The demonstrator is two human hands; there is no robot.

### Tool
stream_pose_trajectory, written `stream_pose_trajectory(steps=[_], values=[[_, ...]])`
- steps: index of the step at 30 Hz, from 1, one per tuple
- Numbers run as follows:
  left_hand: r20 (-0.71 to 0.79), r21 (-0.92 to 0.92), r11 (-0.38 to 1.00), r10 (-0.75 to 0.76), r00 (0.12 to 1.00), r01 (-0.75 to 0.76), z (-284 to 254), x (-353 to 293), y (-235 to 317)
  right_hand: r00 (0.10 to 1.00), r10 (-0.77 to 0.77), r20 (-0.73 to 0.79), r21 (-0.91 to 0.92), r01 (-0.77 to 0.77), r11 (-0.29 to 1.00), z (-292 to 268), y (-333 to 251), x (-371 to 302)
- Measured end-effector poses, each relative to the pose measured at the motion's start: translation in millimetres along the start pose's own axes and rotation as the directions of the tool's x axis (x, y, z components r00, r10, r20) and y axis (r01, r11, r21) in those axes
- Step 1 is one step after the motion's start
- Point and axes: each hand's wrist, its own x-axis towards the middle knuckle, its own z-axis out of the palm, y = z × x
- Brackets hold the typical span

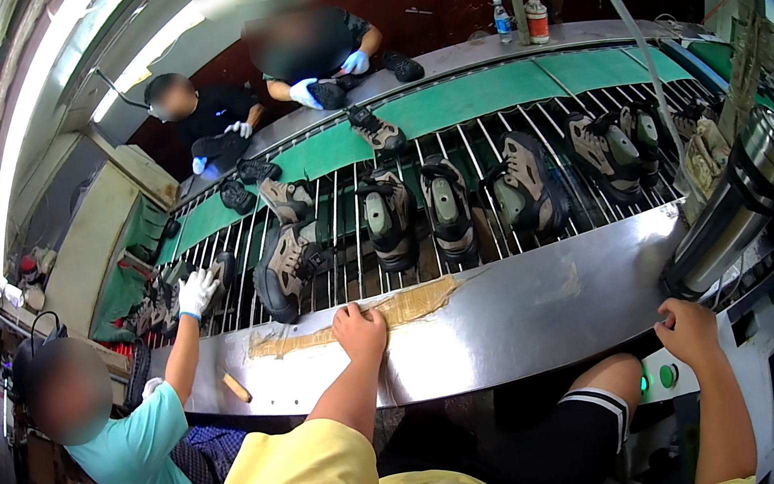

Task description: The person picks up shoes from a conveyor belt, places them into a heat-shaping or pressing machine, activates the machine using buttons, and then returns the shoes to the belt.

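My left hand (361, 331) rests with curled fingers on the metal ledge (522, 327), over a strip of brown tape (426, 299). It holds nothing that I can see. My right hand (689, 332) is loosely closed at the ledge's right corner, just below the base of a steel thermos (743, 190). Beyond my left hand, a brown and black shoe (290, 265) lies on the roller conveyor. Farther along the rollers stand more shoes: one (391, 221), another (449, 212), a tan one (528, 184) and a pair toward the right (604, 157).
A co-worker's gloved hand (199, 292) touches shoes at the left. Two people work across the line, with blue-gloved hands (305, 94) on a shoe. A green belt (478, 111) runs behind the rollers. Green buttons (668, 376) sit below my right hand. A small wooden piece (237, 387) lies on the ledge.
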Motion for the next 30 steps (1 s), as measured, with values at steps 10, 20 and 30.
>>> stream_pose_trajectory(steps=[10, 20, 30], values=[[0.137, -0.04, 0.995, 0.094, 0.986, -0.089, -1.6, 13.4, -15.1, 0.999, 0.032, 0.02, 0.036, -0.032, 0.999, -2.7, -9.3, 4.1], [0.272, -0.022, 0.999, -0.025, 0.962, 0.032, 42.9, 148.4, -37.4, 0.983, 0.181, 0.042, 0.045, -0.182, 0.982, 2.4, -14.8, 15.8], [0.47, 0.358, 0.848, 0.199, 0.86, -0.392, 76.7, 204.5, -83.9, 0.964, 0.267, 0.0, 0.027, -0.267, 0.963, 13.5, -13.9, 20.2]])
